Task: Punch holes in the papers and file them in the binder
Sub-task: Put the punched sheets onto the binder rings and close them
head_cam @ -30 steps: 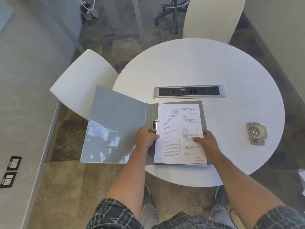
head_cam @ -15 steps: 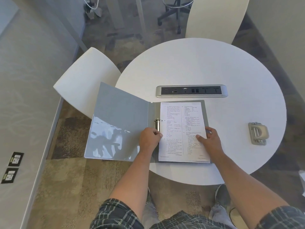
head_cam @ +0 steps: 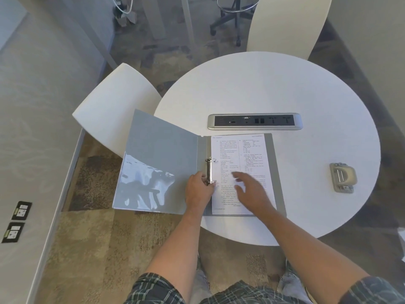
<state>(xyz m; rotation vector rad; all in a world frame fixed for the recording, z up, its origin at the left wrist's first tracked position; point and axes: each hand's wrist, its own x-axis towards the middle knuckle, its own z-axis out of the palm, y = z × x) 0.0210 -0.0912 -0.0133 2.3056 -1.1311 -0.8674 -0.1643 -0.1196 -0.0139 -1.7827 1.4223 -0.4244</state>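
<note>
grey ring binder (head_cam: 166, 163) lies open at the near edge of the round table (head_cam: 285, 88), printed papers (head_cam: 238, 163) already on its right half with holes over the rings (head_cam: 209, 171). left hand (head_cam: 198, 191) is curled at the ring mechanism (can't tell if the rings are shut). right hand (head_cam: 252, 189) is spread, blurred, over the papers. hole punch (head_cam: 342, 177) sits well right of the binder, so punching looks done; closing is left.

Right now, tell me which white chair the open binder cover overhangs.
The white chair on the left; the binder's cover extends off the table over it. The far chair stands clear.
</note>
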